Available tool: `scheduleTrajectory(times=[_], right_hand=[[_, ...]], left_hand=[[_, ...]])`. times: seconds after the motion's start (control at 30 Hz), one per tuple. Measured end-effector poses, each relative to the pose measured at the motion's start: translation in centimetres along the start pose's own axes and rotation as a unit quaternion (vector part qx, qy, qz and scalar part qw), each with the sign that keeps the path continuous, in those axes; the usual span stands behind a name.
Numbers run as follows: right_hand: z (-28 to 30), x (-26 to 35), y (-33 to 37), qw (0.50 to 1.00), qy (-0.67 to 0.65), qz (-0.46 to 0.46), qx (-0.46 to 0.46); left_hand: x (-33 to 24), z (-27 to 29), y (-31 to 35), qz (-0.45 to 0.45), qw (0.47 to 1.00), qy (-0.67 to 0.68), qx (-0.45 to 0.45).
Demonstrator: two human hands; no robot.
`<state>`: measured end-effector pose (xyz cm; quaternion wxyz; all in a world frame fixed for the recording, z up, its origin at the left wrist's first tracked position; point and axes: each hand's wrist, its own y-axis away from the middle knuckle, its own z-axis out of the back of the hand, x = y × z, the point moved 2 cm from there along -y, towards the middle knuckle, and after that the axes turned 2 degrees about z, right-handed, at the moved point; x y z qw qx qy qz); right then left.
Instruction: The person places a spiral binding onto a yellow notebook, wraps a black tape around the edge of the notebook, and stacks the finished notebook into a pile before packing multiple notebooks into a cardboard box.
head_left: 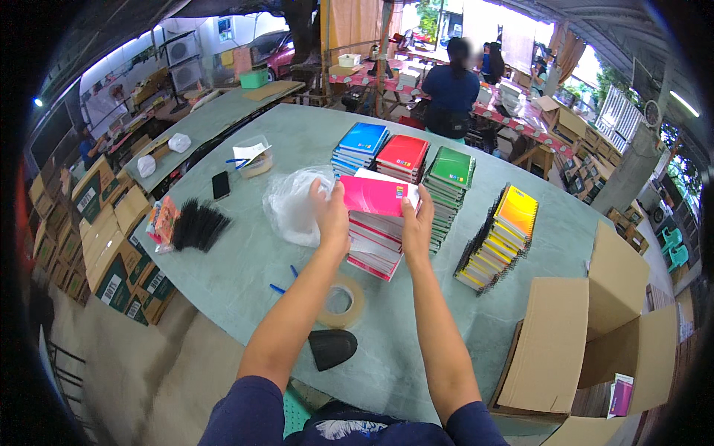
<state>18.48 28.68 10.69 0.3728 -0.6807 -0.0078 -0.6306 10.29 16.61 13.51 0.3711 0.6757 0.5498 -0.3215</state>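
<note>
Both my hands are closed on a pink-covered notebook (375,196), my left hand (332,215) at its left edge and my right hand (417,221) at its right. White paper shows behind the cover; whether it has a spiral binding I cannot tell. Just under it rises a pile of pink-edged notebooks (372,249). Beyond stand stacks of blue notebooks (362,141), red notebooks (402,154) and green notebooks (451,169). A leaning stack of yellow spiral notebooks (515,215) is to the right. A crumpled clear plastic bag (286,212) lies beside my left hand.
On the green table (245,279) are a tape roll (358,311), a black wedge-shaped object (332,349), black binding coils (199,225), a phone (221,185) and a plastic tub (256,168). An open carton (547,346) stands near right. A person (451,93) sits beyond.
</note>
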Motion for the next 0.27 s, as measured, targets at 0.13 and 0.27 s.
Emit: scheduleTrajectory(times=[0.13,0.27], right_hand=[[-1.1,0.4,-0.7,0.998,-0.051,-0.048,0.011],[-0.8,0.1,-1.0,0.998,0.01,-0.056,-0.002]], left_hand=[[3.2,-0.7,-5.6,-0.178,0.939,-0.23,0.185],[3.2,-2.1,-5.7,-0.266,0.908,-0.289,0.143]])
